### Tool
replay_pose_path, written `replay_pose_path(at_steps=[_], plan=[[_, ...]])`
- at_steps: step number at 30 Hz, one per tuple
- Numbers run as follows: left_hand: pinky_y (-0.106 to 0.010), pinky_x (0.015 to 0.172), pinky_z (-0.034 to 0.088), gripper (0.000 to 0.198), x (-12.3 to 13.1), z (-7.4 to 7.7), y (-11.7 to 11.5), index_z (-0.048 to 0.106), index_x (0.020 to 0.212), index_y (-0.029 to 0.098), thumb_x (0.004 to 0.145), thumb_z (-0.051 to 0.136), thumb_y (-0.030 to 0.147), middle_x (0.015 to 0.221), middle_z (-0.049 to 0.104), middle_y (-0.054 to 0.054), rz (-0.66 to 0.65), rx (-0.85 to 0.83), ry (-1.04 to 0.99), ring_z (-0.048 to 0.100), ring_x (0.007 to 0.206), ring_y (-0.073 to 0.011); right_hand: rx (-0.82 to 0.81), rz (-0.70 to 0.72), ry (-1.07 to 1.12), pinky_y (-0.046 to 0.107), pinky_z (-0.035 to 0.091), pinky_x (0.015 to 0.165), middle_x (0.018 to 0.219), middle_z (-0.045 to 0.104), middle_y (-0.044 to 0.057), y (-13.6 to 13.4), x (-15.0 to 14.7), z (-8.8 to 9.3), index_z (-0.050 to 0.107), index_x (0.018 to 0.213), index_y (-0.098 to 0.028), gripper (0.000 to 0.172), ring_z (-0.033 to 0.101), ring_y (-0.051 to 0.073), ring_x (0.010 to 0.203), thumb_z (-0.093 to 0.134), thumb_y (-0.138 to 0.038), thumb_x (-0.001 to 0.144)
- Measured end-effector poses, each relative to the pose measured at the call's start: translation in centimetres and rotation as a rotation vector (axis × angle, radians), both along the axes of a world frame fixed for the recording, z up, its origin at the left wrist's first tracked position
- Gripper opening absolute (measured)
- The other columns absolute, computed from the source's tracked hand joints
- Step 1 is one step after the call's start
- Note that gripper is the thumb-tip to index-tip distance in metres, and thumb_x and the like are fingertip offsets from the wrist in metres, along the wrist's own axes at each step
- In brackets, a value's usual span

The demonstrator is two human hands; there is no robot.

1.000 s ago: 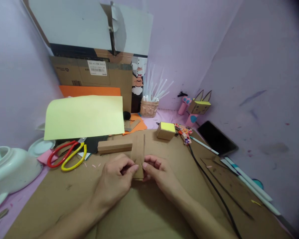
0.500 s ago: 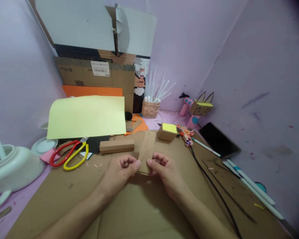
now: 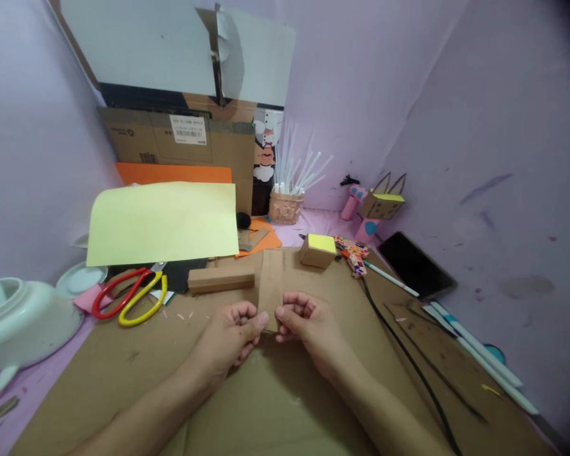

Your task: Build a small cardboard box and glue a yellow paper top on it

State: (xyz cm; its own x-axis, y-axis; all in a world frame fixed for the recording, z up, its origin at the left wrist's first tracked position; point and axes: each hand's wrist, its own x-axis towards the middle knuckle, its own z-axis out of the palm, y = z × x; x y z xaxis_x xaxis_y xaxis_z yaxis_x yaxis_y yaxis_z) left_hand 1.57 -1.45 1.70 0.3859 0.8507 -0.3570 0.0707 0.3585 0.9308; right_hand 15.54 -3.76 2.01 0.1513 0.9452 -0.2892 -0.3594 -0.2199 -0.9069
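Both hands hold the near end of a flat cardboard strip (image 3: 272, 278), which points away from me over the cardboard sheet. My left hand (image 3: 237, 332) pinches its left edge between thumb and curled fingers. On the right edge, the thumb and fingers of my right hand (image 3: 308, 323) are closed the same way. Beyond my left hand lies a folded cardboard bar (image 3: 221, 280). A small cardboard box with a yellow top (image 3: 318, 251) sits past the strip, to the right.
Scissors with red and yellow handles (image 3: 133, 294) lie at left, near a white pot (image 3: 33, 323). A patterned glue gun (image 3: 354, 253) trails a black cord (image 3: 399, 348) on the right. A phone (image 3: 415, 265), a basket of glue sticks (image 3: 285, 209) and yellow paper (image 3: 164, 221) stand around.
The strip has turned slightly, its far end swinging to the left. Both hands keep their pinch on it, and the whole view has shifted a little.
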Motion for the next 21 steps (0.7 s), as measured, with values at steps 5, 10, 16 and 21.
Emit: replay_pose_path(at_steps=[5, 10, 16, 21], plan=[[-0.014, 0.027, 0.015, 0.042, -0.11, -0.06, -0.08, 0.043, 0.056, 0.019, 0.060, 0.067, 0.053, 0.032, 0.040, 0.009, -0.038, 0.006, 0.033, 0.024, 0.025, -0.0015, -0.015, -0.012, -0.062, 0.019, 0.049, 0.037, 0.041, 0.052, -0.009, -0.05, -0.07, 0.23, 0.054, 0.069, -0.015, 0.031, 0.047, 0.005, 0.036, 0.076, -0.020, 0.047], [-0.012, 0.028, 0.016, 0.038, -0.08, 0.38, -0.06, 0.042, 0.059, 0.019, 0.059, 0.068, 0.046, 0.034, 0.041, 0.010, -0.035, 0.021, 0.008, 0.025, 0.027, -0.0009, -0.034, -0.016, -0.037, 0.019, 0.049, 0.037, 0.044, 0.054, -0.008, -0.12, -0.03, 0.44, 0.052, 0.065, -0.016, 0.028, 0.046, 0.005, 0.036, 0.073, -0.021, 0.047], [-0.013, 0.028, 0.015, 0.031, -0.14, 0.27, -0.01, 0.043, 0.062, 0.019, 0.061, 0.066, 0.040, 0.034, 0.038, 0.011, -0.052, 0.030, -0.007, 0.023, 0.028, -0.0013, -0.037, -0.002, -0.010, 0.020, 0.050, 0.037, 0.041, 0.053, -0.008, -0.09, -0.04, 0.34, 0.051, 0.064, -0.017, 0.029, 0.047, 0.005, 0.036, 0.073, -0.020, 0.046], [-0.014, 0.028, 0.015, 0.029, -0.19, -0.04, 0.13, 0.043, 0.063, 0.019, 0.062, 0.065, 0.039, 0.033, 0.038, 0.011, -0.061, 0.027, 0.010, 0.023, 0.028, -0.0025, -0.049, -0.007, -0.023, 0.020, 0.049, 0.037, 0.040, 0.052, -0.009, -0.04, -0.03, 0.42, 0.050, 0.065, -0.016, 0.032, 0.047, 0.006, 0.036, 0.074, -0.019, 0.044]])
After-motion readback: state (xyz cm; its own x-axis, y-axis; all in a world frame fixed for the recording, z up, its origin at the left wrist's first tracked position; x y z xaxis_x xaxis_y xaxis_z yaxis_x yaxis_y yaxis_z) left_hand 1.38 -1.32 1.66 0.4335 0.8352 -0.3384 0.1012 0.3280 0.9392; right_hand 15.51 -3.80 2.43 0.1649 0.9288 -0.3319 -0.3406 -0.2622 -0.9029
